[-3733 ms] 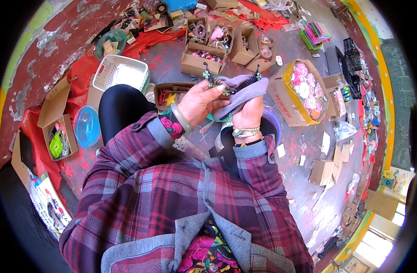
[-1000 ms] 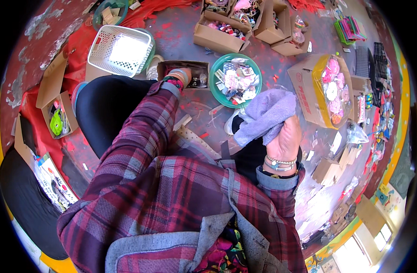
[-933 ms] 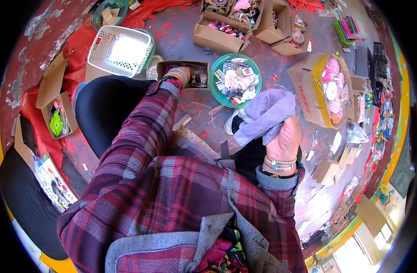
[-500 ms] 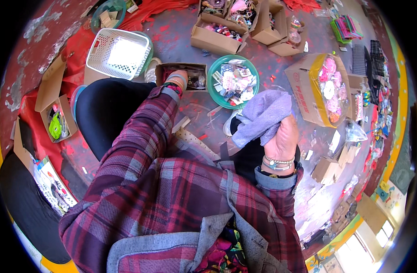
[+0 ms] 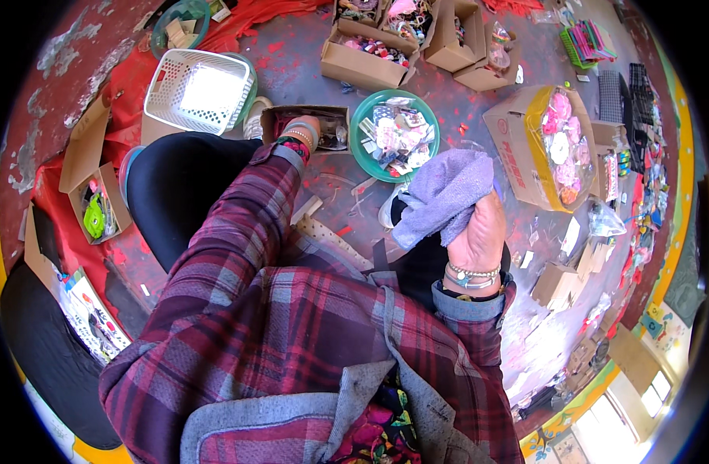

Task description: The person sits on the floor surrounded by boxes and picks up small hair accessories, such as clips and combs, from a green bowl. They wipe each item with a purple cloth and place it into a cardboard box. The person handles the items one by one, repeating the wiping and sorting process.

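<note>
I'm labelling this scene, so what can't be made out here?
All in the head view:
Left hand: fingertips hidden inside the box; any grip is unclear.
Right hand: fingers mostly hidden by the cloth.
Shoe: partly hidden behind the cloth.
Clutter at far right: too small to identify.

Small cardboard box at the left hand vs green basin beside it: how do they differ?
Shape: the cardboard box is rectangular, the basin round.
Colour: the box is brown, the basin green.
Contents: the basin holds a heap of mostly pale small items; the box's are darker, partly hidden.
The left hand is in the box, none in the basin.
Both are open-topped, on the floor.
</note>
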Demonstrator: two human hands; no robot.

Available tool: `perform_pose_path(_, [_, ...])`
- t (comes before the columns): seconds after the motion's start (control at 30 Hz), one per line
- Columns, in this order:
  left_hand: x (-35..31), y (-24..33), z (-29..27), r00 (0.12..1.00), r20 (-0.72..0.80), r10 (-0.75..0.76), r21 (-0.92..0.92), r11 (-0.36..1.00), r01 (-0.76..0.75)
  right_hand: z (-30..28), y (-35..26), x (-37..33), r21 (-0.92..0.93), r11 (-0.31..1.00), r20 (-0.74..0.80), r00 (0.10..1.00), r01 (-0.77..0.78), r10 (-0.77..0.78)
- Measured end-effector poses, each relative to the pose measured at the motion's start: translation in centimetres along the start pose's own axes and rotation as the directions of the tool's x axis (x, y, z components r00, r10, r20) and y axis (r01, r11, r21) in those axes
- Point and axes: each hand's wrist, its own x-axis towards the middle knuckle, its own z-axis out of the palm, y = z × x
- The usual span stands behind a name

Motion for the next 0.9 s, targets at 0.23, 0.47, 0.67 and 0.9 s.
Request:
perform_pose_path(0.23, [2.7, -0.5, 2.7, 0.998, -0.064, -0.025, -0.047, 0.999, 0.022, -0.2, 0.0, 0.0, -0.011, 1.000, 0.008, 1.000, 0.002, -0.002])
perform_pose_path(0.47, [2.1, 0.1, 1.4, 1.000, 0.009, 0.024, 0.095, 0.995, -0.025, -1.5, -0.6, 0.3, 0.012, 0.999, 0.070, 0.997, 0.042, -0.043])
perform_pose_path(0.67, [0.4, 1.8, -0.8, 0.967, 0.109, 0.230, 0.258, 0.933, -0.251, -5.1, -2.3, 0.2, 0.139, 0.879, 0.062, 0.882, 0.455, -0.467])
perform_pose_path(0.9, [2.3, 0.9, 1.8, 0.928, 0.289, 0.236, 0.284, 0.905, -0.318, -4.1, -2.9, -0.8, 0.097, 0.782, -0.151, 0.786, 0.615, -0.600])
